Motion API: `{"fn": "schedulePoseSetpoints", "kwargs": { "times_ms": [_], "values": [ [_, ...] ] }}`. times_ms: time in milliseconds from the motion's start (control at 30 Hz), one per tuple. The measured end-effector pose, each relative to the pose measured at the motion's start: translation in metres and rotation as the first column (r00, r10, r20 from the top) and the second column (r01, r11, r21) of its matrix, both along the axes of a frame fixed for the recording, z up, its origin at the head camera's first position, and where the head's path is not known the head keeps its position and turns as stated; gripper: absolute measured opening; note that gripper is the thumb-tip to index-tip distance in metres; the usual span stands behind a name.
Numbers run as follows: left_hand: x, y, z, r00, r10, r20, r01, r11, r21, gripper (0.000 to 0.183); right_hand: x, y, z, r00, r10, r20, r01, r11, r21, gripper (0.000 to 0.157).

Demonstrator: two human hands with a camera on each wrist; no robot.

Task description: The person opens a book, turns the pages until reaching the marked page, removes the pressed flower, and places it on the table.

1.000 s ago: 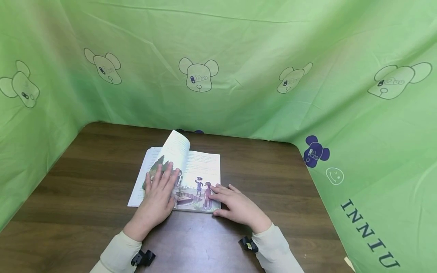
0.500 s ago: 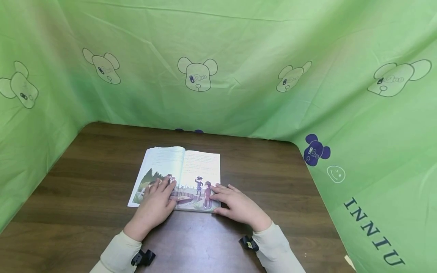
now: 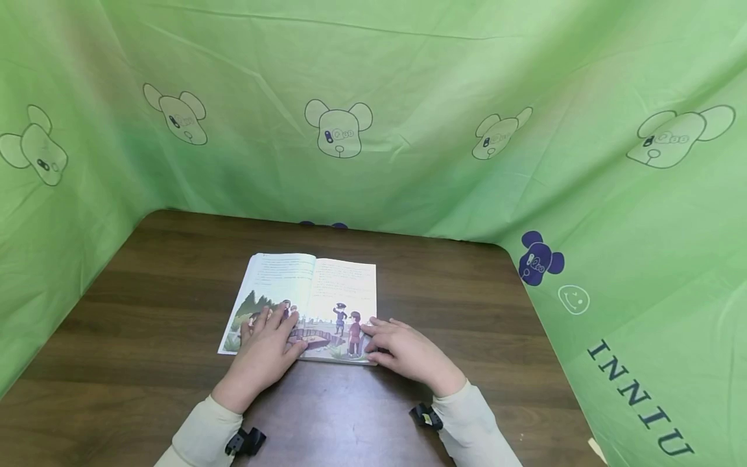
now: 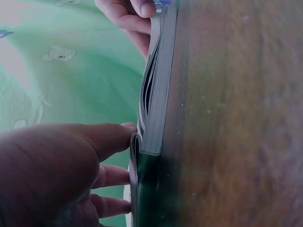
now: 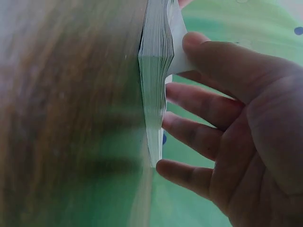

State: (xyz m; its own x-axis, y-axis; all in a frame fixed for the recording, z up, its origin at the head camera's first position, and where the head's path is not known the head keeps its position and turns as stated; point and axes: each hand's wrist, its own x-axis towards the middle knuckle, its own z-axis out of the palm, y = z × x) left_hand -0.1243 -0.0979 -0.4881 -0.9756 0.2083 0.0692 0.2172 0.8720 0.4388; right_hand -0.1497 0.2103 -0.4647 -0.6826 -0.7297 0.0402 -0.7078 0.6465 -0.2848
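Two bare hands worked at an open paperback book with white pages and coloured illustrations point(image 3: 313, 299), which lay between them and slightly beyond, on a dark brown wood-grain table point(image 3: 443, 298).

Left hand point(image 3: 264, 353): fingers extended and somewhat spread, resting on the lower part of the white left-hand page point(image 3: 286, 272), over its printed picture of trees and figures; it clasped nothing. Its thumb pointed toward the other hand and lay at the lower end of the centre fold.

Right hand point(image 3: 411, 353): at the outer lower corner of the white right-hand page point(image 5: 179, 52). The right wrist view showed thumb and forefinger pinching that corner, bent away from the thick block of pages point(image 5: 155, 80); the remaining fingertips sat along the book's outer edge. Hands well apart from each other.

Both forearms wore pale cream sleeves point(image 3: 204, 428), with a small black device at the inner side of each wrist, left point(image 3: 245, 442) and right point(image 3: 426, 417). Beyond the hands and to either side hung a light green cloth point(image 3: 408, 188) printed with bear heads; dark lettering point(image 3: 639, 397) stood to the right of the right hand.
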Motion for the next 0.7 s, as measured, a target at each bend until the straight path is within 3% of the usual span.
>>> {"fn": "schedulePoseSetpoints", "kwargs": {
  "times_ms": [100,267,400,567,700],
  "values": [
    [0.0002,0.0006,0.001,1.0,-0.009,-0.021,0.01,1.0,0.01,0.061,0.0004,0.0002,0.0018,1.0,0.019,-0.02,-0.019,1.0,-0.004,0.004],
    [-0.0004,0.0031,-0.0003,0.994,-0.057,-0.088,0.058,0.998,0.014,0.06,0.001,0.0004,0.0029,0.999,0.027,-0.029,-0.027,1.0,-0.016,0.006],
    [-0.0014,0.0051,-0.0017,0.982,-0.133,-0.132,0.131,0.991,-0.024,0.049,0.0007,-0.0003,0.0027,1.0,0.008,-0.025,-0.009,1.0,-0.026,0.011],
    [-0.0008,0.0058,-0.0012,0.975,-0.201,-0.095,0.197,0.979,-0.047,0.037,-0.0005,-0.0022,0.0004,0.998,-0.01,-0.057,0.007,0.998,-0.054,0.008],
    [0.0002,0.0048,-0.0021,0.977,-0.208,-0.045,0.207,0.978,-0.023,0.049,-0.0015,-0.0041,-0.0038,0.995,-0.037,-0.094,0.029,0.996,-0.088,0.007]
  ]
}}
